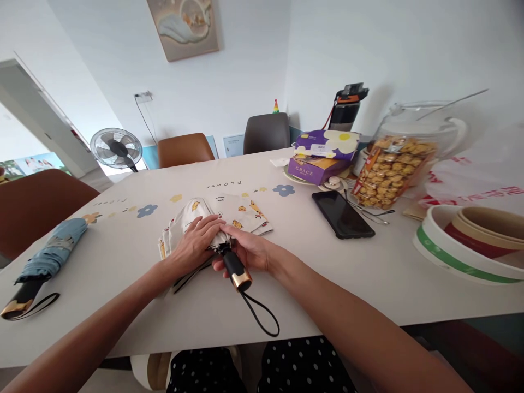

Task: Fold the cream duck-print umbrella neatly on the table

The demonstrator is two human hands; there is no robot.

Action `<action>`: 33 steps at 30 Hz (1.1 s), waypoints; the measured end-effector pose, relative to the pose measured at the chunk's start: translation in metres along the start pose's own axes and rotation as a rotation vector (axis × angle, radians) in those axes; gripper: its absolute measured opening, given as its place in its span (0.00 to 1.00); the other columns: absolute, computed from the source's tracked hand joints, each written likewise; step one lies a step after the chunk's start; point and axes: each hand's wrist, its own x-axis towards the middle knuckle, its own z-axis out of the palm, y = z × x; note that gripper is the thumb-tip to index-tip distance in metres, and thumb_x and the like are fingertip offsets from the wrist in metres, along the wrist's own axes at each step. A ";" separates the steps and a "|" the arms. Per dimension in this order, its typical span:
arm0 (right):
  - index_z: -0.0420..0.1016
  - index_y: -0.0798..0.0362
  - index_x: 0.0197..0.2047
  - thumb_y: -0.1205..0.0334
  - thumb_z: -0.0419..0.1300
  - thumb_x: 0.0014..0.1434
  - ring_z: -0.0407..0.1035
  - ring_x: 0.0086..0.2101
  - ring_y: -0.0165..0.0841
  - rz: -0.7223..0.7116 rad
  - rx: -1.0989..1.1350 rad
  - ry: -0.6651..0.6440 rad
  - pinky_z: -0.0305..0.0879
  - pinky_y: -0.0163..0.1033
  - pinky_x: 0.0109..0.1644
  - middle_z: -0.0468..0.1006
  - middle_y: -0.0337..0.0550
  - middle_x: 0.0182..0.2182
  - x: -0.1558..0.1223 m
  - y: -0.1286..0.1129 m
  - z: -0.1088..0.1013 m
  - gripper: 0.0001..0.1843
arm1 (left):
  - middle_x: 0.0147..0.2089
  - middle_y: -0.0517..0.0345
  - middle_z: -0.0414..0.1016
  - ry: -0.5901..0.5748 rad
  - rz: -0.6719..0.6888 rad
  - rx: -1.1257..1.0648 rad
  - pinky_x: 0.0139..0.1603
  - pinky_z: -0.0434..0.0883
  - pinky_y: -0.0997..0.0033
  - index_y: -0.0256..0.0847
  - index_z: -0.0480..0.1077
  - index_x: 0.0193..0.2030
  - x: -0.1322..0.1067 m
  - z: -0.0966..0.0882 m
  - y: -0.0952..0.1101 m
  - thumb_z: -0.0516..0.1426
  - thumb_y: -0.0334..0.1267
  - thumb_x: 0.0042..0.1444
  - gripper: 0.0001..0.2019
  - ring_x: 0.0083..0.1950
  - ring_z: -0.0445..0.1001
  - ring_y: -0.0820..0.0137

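A white folding umbrella printed with small yellow ducks lies collapsed on the white table. My left hand lies over its bunched canopy, fingers curled round the fabric. My right hand grips the umbrella near its black handle, which ends in a gold cap with a black wrist loop trailing toward the table's front edge.
A folded blue umbrella lies at the table's left end. A black phone, a purple box, a snack jar, a black bottle and stacked bowls stand to the right. Chairs and a fan are behind.
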 end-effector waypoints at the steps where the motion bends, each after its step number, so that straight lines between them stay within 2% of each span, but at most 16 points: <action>1: 0.62 0.57 0.39 0.41 0.47 0.58 0.73 0.25 0.37 0.012 -0.012 -0.022 0.72 0.43 0.27 0.74 0.50 0.26 -0.001 0.001 0.001 0.25 | 0.59 0.48 0.63 0.031 0.005 -0.009 0.61 0.52 0.51 0.41 0.55 0.57 -0.001 0.001 0.002 0.51 0.26 0.46 0.28 0.64 0.54 0.59; 6: 0.65 0.62 0.38 0.35 0.48 0.54 0.71 0.22 0.32 0.116 -0.057 -0.084 0.70 0.36 0.23 0.74 0.51 0.25 -0.002 0.006 0.007 0.33 | 0.56 0.50 0.64 0.177 0.030 -0.071 0.62 0.53 0.51 0.42 0.54 0.56 -0.007 0.009 0.005 0.49 0.23 0.44 0.29 0.63 0.55 0.60; 10: 0.63 0.58 0.37 0.45 0.51 0.56 0.69 0.18 0.31 0.079 -0.006 -0.065 0.68 0.35 0.19 0.72 0.44 0.21 0.003 0.011 0.007 0.21 | 0.55 0.51 0.65 0.215 0.049 -0.111 0.63 0.52 0.52 0.43 0.54 0.55 -0.007 0.016 0.001 0.50 0.24 0.48 0.26 0.63 0.55 0.62; 13: 0.62 0.57 0.38 0.54 0.50 0.57 0.68 0.18 0.32 0.036 0.018 -0.078 0.68 0.38 0.19 0.73 0.43 0.22 0.006 0.014 0.007 0.14 | 0.59 0.51 0.62 0.120 0.067 -0.148 0.64 0.49 0.50 0.44 0.52 0.58 -0.005 0.012 -0.001 0.50 0.25 0.50 0.27 0.65 0.52 0.62; 16: 0.62 0.58 0.38 0.58 0.49 0.57 0.67 0.17 0.31 0.026 0.035 -0.070 0.68 0.40 0.18 0.74 0.44 0.23 0.006 0.015 0.006 0.11 | 0.66 0.49 0.49 -0.013 0.032 -0.167 0.65 0.50 0.52 0.44 0.45 0.63 -0.006 -0.001 0.000 0.53 0.29 0.50 0.34 0.68 0.44 0.60; 18: 0.62 0.58 0.36 0.60 0.50 0.56 0.67 0.17 0.31 0.024 0.046 -0.044 0.67 0.39 0.17 0.73 0.43 0.22 0.005 0.015 0.006 0.09 | 0.69 0.49 0.41 -0.061 -0.035 -0.150 0.65 0.49 0.52 0.44 0.38 0.66 -0.010 -0.011 0.000 0.56 0.34 0.49 0.40 0.68 0.40 0.57; 20: 0.62 0.57 0.34 0.61 0.52 0.55 0.66 0.16 0.30 0.017 0.072 -0.008 0.66 0.37 0.16 0.72 0.40 0.21 0.003 0.014 0.007 0.07 | 0.69 0.49 0.38 -0.076 -0.134 -0.133 0.65 0.48 0.50 0.45 0.33 0.67 -0.019 -0.018 -0.002 0.57 0.40 0.49 0.45 0.68 0.39 0.54; 22: 0.63 0.58 0.33 0.64 0.53 0.55 0.65 0.16 0.27 0.012 0.112 0.045 0.67 0.36 0.18 0.71 0.39 0.21 0.003 0.015 0.007 0.05 | 0.69 0.49 0.37 -0.089 -0.280 -0.147 0.64 0.48 0.50 0.46 0.32 0.68 -0.032 -0.020 -0.008 0.55 0.46 0.51 0.44 0.68 0.40 0.54; 25: 0.64 0.59 0.31 0.68 0.55 0.53 0.63 0.16 0.24 -0.046 0.153 0.130 0.69 0.36 0.19 0.71 0.40 0.22 0.006 0.018 0.011 0.03 | 0.69 0.51 0.38 -0.133 -0.538 -0.142 0.64 0.47 0.50 0.47 0.34 0.68 -0.052 -0.013 -0.021 0.45 0.50 0.58 0.34 0.68 0.40 0.57; 27: 0.63 0.59 0.28 0.69 0.55 0.52 0.61 0.15 0.24 -0.139 0.144 0.187 0.66 0.35 0.17 0.68 0.37 0.20 0.009 0.021 0.014 0.04 | 0.69 0.53 0.39 -0.206 -0.628 -0.102 0.65 0.44 0.50 0.46 0.36 0.68 -0.060 -0.004 -0.033 0.40 0.51 0.60 0.31 0.69 0.38 0.60; 30: 0.62 0.58 0.24 0.70 0.54 0.53 0.59 0.14 0.25 -0.274 0.107 0.285 0.63 0.35 0.13 0.65 0.36 0.18 0.014 0.023 0.017 0.07 | 0.69 0.55 0.39 -0.307 -0.629 -0.051 0.64 0.39 0.48 0.45 0.38 0.68 -0.059 0.007 -0.049 0.37 0.54 0.60 0.32 0.69 0.37 0.61; 33: 0.61 0.58 0.24 0.70 0.52 0.54 0.62 0.15 0.27 -0.272 0.148 0.299 0.66 0.38 0.15 0.65 0.37 0.18 0.016 0.020 0.017 0.08 | 0.69 0.58 0.40 -0.369 -0.607 -0.053 0.64 0.37 0.46 0.48 0.40 0.67 -0.051 0.007 -0.066 0.37 0.56 0.59 0.31 0.69 0.38 0.61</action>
